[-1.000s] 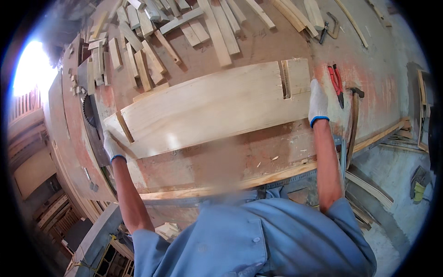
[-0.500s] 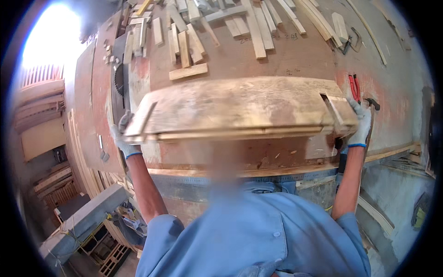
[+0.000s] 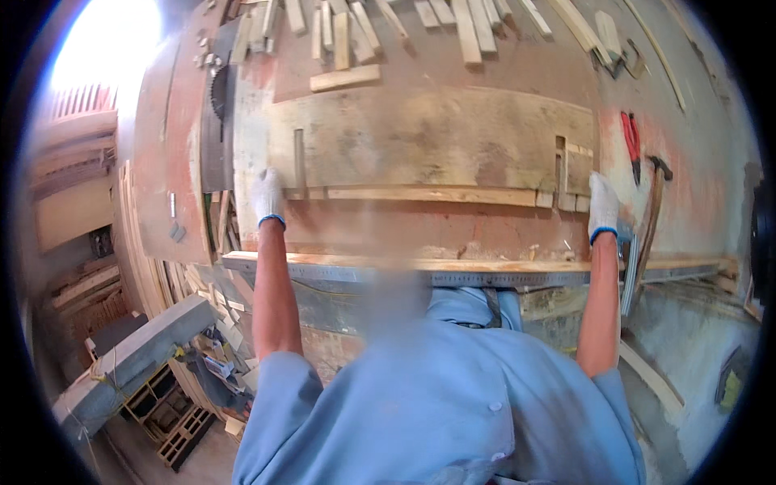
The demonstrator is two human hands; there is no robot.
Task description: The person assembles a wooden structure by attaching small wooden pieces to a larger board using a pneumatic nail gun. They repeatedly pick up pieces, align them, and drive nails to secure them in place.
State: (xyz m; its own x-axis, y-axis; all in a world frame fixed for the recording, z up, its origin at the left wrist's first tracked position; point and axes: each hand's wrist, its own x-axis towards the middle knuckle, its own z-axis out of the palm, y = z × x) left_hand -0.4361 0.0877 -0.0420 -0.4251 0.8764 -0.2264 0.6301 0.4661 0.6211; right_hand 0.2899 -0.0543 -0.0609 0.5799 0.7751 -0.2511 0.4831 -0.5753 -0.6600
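A wide wooden panel (image 3: 420, 145) stretches across the workbench in front of me, with a narrow slot near each end and a strip of wood along its near edge. At its near left corner is my left hand (image 3: 268, 196), in a white glove with a blue cuff, fingers closed on the edge. My right hand (image 3: 602, 206), gloved the same way, grips the near right corner. Whether the panel rests flat on the bench or is slightly raised, I cannot tell. The gloves and panel hide most of my fingertips.
Red-handled pliers (image 3: 630, 147) and a hammer (image 3: 653, 190) lie right of the panel. Beyond it are several wooden blocks (image 3: 345, 78) and a clamp (image 3: 636, 61). A saw blade (image 3: 218, 93) stands at left. A wooden strip (image 3: 485, 265) runs along the bench's front edge.
The panel has come down from a raised, tilted pose to a flatter one at the bench. Both hands have shifted from its ends to its near corners.
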